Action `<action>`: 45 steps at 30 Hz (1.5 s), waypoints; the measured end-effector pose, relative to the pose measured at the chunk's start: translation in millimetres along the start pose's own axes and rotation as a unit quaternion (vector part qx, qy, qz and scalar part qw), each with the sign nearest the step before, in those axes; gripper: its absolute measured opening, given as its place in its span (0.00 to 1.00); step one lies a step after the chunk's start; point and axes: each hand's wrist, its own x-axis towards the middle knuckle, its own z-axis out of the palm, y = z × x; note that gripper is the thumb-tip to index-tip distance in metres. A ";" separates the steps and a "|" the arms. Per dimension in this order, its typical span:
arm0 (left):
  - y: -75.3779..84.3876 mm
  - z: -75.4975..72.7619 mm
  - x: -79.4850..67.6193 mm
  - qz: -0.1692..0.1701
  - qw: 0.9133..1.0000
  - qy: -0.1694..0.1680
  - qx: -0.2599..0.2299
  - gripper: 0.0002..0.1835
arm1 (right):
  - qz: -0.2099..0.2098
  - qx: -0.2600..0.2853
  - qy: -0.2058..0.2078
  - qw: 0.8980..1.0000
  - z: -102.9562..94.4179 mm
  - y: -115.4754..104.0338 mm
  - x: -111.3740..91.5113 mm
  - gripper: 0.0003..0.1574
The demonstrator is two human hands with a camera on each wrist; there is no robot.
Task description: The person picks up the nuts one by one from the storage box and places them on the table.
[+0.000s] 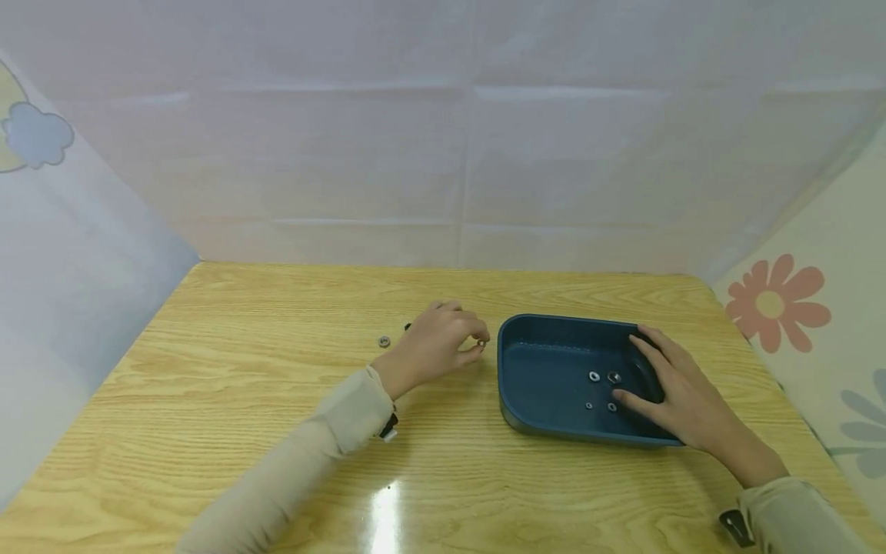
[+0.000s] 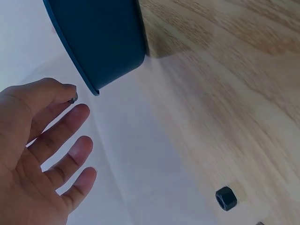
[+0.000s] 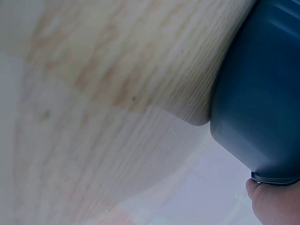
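Note:
My left hand [image 1: 443,344] pinches a small metal nut [image 1: 482,343] between thumb and forefinger, just left of a dark blue tray [image 1: 547,438]. In the left wrist view, that nut [image 2: 73,99] shows only partly at the fingertips, and the other fingers are spread. Across the right end of the tray lies my right hand [image 1: 681,392], its thumb and fingers apart and reaching over the rim. Several small metal nuts [image 1: 594,376] lie on the tray floor near the right thumb. A dark nut [image 2: 226,198] sits on the table by my left hand.
A silver nut [image 1: 384,341] lies on the wooden table [image 1: 208,400], left of my left hand. White sheeting [image 1: 346,154] stands along the table's back edge, with patterned panels at both sides.

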 end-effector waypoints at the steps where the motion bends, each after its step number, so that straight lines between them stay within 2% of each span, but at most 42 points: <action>1: -1.1 -0.5 -1.2 -0.001 1.000 0.001 -0.001 0.06 | 0.000 -0.001 0.000 1.000 0.0 0.1 0.1 0.61; 7: -8.2 -1.9 -8.5 -0.002 1.000 0.010 -0.007 0.04 | -0.003 -0.001 -0.001 1.000 0.2 1.3 0.4 0.61; 22: -24.6 -10.2 -29.0 -0.014 1.000 0.023 0.017 0.04 | -0.007 -0.004 0.003 1.000 -0.7 0.6 1.1 0.61; 32: -36.4 -10.2 -42.1 -0.050 0.999 0.009 0.001 0.05 | -0.005 -0.006 0.000 1.000 -0.6 0.4 1.0 0.61; 45: -45.3 -10.4 -56.0 -0.073 0.997 -0.013 0.012 0.05 | -0.012 -0.003 0.006 1.000 1.1 0.3 0.9 0.60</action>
